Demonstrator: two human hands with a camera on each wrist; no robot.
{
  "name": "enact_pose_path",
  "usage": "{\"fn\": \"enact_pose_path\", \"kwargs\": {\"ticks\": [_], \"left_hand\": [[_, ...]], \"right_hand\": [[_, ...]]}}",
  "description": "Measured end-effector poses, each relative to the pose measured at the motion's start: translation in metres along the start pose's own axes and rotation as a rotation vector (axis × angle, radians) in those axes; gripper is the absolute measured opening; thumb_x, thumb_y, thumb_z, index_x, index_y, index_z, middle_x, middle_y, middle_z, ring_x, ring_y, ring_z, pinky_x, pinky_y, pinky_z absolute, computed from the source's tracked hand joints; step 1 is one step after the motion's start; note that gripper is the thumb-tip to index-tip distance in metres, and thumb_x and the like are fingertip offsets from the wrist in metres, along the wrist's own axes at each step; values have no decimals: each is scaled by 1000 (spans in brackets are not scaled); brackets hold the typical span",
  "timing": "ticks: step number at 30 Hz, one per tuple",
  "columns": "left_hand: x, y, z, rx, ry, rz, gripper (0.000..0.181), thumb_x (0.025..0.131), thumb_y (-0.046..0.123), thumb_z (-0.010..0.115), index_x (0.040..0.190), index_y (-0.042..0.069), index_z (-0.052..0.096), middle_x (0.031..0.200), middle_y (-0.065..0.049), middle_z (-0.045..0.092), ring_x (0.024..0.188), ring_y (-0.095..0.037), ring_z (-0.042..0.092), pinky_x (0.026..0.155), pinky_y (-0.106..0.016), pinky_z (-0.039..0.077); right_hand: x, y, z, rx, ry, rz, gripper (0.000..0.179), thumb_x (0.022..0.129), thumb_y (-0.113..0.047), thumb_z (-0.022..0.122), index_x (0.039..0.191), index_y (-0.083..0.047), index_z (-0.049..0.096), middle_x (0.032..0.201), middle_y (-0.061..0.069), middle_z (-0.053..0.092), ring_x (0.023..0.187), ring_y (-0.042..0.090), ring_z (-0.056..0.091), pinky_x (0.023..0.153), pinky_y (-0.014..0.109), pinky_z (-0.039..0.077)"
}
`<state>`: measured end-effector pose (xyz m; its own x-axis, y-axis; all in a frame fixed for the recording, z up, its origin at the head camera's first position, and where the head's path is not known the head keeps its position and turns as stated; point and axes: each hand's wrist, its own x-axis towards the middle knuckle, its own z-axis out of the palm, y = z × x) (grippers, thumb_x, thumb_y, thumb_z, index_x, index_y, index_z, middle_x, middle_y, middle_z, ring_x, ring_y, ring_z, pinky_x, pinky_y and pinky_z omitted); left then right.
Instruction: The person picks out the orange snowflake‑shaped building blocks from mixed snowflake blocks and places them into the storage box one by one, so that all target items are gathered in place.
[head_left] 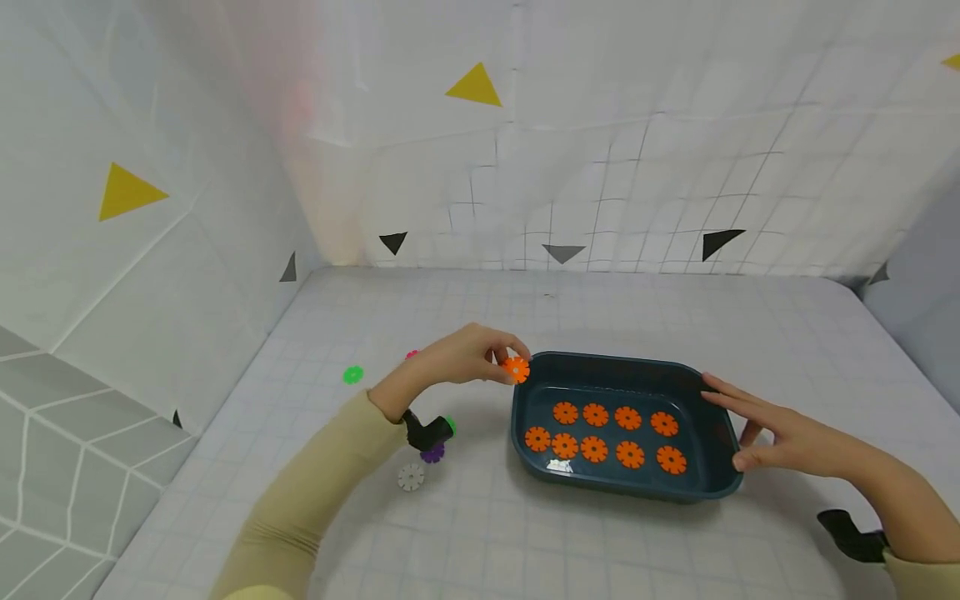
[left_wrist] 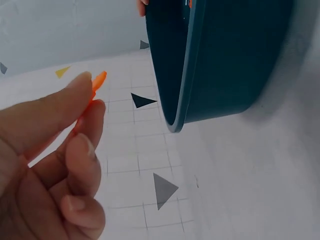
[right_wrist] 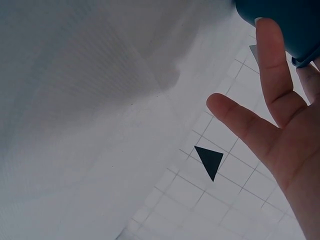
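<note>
My left hand [head_left: 472,354] pinches an orange notched disc [head_left: 517,369] between thumb and fingertips, beside the left end of a dark blue tub [head_left: 626,490]. In the left wrist view the disc [left_wrist: 99,81] appears edge-on, apart from the tub wall. Several similar orange discs [head_left: 594,449] lie flat in two rows on the tub's floor. At the tub's right end my right hand [head_left: 787,437] rests with its fingers spread and mostly straight, touching the rim. The right wrist view shows the tub's outer side [right_wrist: 290,25] behind one extended finger [right_wrist: 272,60].
Left of the tub lie a green disc [head_left: 353,375], a white disc [head_left: 411,477] and a purple disc [head_left: 432,453]. A pink piece [head_left: 412,354] and another green piece are partly hidden by my left arm. A white sheet wall [head_left: 600,167] stands behind the table.
</note>
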<state>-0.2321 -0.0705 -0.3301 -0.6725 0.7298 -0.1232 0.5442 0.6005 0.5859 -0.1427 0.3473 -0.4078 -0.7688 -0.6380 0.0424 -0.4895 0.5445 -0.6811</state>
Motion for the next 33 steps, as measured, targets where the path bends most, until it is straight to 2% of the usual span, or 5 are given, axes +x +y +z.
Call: {"fn": "enact_pose_path", "kwargs": {"ticks": [10,18,25,29,33], "left_hand": [[37,8,15,57,-110,49,35,84,19,66,118,13,61,87,1,59,77,-14,50,61,-19,44],[64,29,10,122,-270,68,33,86,14,64,118,11,60,75,-3,55,60,-13,51,58,-21,46],[90,38,6,165,-381,19,32,86,6,62,116,16,63,93,-2,57,68,-14,53,63,-22,48],[101,41,12,259,-439,-16,32,85,4,63,114,17,64,102,-1,56,71,-13,54,62,-20,48],[108,43,21,346,-500,-72,26,85,1,62,104,18,65,112,-1,54,63,-16,55,58,-21,47]], "right_hand": [[0,-1,0,8,-3,-4,77,78,-3,68,142,0,26,147,-30,2,70,6,51,58,22,43],[0,-2,-1,0,0,2,78,77,-3,68,142,0,26,147,-30,2,70,6,50,58,22,43],[0,-2,-1,-4,0,9,78,77,-4,69,142,0,26,146,-31,2,70,5,50,58,22,43],[0,-1,-1,0,1,-3,78,77,-3,69,142,0,26,147,-30,2,70,6,50,58,22,43],[0,0,-1,4,3,-20,77,77,-3,69,141,2,26,148,-28,3,69,6,51,59,23,43]]}}
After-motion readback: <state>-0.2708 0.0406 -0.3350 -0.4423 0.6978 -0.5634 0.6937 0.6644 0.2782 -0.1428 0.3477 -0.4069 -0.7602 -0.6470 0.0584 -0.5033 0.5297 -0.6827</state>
